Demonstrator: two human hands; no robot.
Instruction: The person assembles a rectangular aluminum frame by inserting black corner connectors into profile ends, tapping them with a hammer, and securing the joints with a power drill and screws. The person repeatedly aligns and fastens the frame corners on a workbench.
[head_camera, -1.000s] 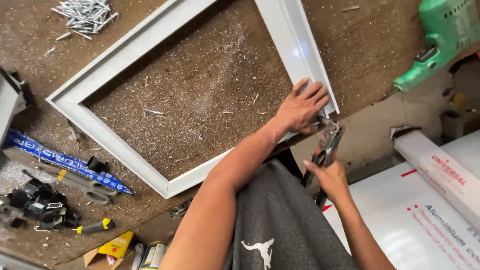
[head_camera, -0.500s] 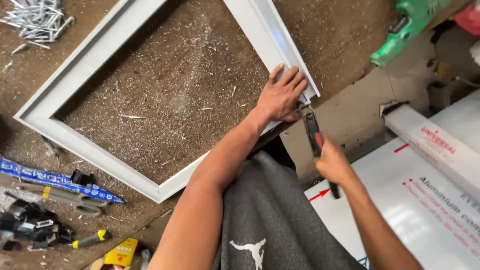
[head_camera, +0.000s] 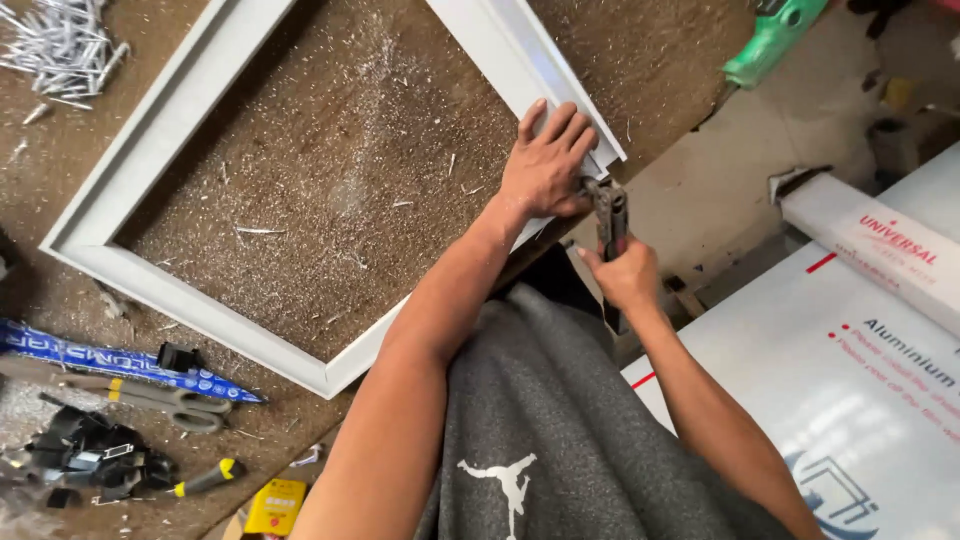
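The left hand (head_camera: 545, 165) presses flat, fingers spread, on the stiff white aluminium frame (head_camera: 150, 150) at its corner. The right hand (head_camera: 625, 275) grips closed around what looks like a grey metal hand riveter (head_camera: 610, 215), applied to the likely lightweight frame.

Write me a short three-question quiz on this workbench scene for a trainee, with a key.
1. True or false: the left hand lies flat on a corner of the white frame.
2. What does the right hand grip?
A. a hammer
B. a metal hand tool
C. a paintbrush
3. Fill in: the pile of loose rivets lies at the top ____ of the picture.

Key
1. True.
2. B: the hand tool is held with its head at the frame's corner, beside the left hand.
3. Left, outside the frame on the brown bench strewn with metal shavings.
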